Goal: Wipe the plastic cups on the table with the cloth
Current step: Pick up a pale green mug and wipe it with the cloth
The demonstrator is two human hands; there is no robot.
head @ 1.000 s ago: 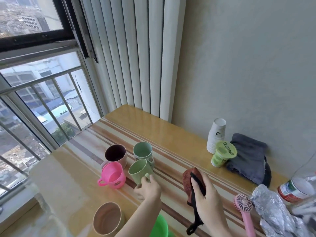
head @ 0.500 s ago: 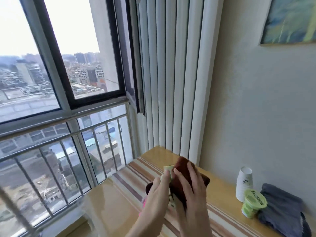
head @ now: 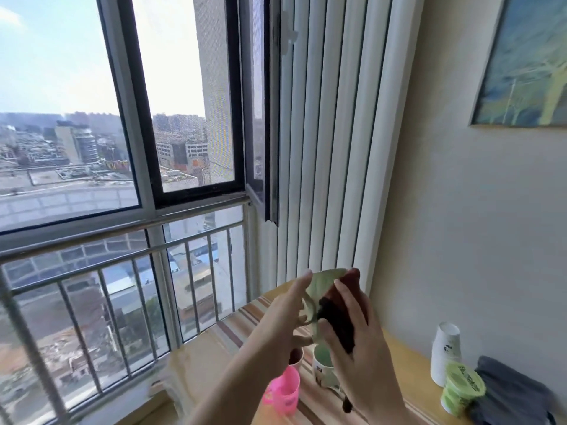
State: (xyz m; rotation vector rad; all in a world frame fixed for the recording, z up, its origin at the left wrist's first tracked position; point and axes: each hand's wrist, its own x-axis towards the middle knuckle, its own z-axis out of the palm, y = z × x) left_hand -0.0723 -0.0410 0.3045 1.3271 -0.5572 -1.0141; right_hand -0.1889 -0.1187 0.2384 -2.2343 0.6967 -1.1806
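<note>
My left hand holds a light green plastic cup raised in the air, gripping it by its handle. My right hand presses a dark brown-red cloth against the cup's right side. Below on the striped wooden table stand a pink cup, another light green cup and a dark-lined cup, partly hidden behind my hands.
A stack of white paper cups, a green lidded tub and a folded grey cloth lie at the right by the wall. A window with a metal railing is at the left; vertical blinds hang behind.
My left hand picked the green cup off the table and lifted it. My right hand brought the cloth up against it. The view tilted upward toward the window.
</note>
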